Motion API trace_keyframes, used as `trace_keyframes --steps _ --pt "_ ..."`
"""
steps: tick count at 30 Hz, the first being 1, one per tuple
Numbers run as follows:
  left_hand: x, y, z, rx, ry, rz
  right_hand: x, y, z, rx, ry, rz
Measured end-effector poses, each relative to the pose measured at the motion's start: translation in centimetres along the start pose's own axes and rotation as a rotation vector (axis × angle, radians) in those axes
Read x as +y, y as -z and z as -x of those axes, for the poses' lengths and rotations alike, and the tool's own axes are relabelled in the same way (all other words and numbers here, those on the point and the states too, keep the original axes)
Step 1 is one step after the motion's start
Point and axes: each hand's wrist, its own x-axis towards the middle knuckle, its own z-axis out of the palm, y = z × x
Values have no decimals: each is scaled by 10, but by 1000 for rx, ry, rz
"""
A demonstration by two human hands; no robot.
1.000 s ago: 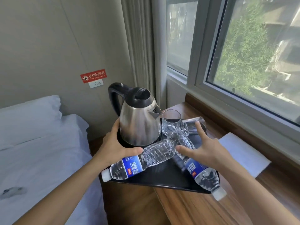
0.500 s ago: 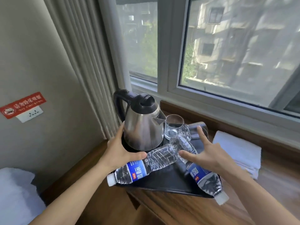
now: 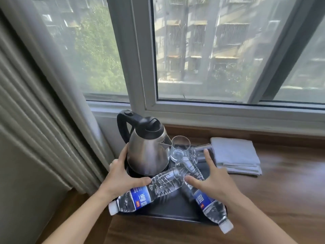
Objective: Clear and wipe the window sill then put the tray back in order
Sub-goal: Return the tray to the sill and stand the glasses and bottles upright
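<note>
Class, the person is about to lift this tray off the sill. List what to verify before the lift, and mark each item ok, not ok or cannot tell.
1. Left hand grips the tray edge: cannot tell, fingers hidden.
2. Right hand grips the tray: not ok, fingers spread above it.
3. Bottles secure: not ok; left bottle and right bottle lie crossed, caps overhanging.
4. Kettle upright on its base: ok.
5. Glasses stable: not ok; upright glass stands, tipped glass lies on its side.
6. Folded towel clear of tray: ok.
</note>
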Motion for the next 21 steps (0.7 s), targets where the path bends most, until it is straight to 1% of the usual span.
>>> trace_keyframes --steps 6,9,12,16,21 --pt "-21 -21 -43 -55 -17 -13 13 -22 -43 33 -44 28" --pt "-32 -32 -66 -77 -19 8 19 -28 -66 22 -71 29" --pt "-45 -39 -85 -103 -19 53 17 -28 -78 15 -98 21" --pt "-52 -44 -100 -91 -8 89 13 -23 -92 17 -115 25" --pt "-55 -45 -116 -140 -10 57 6 -20 -107 18 -154 -3"
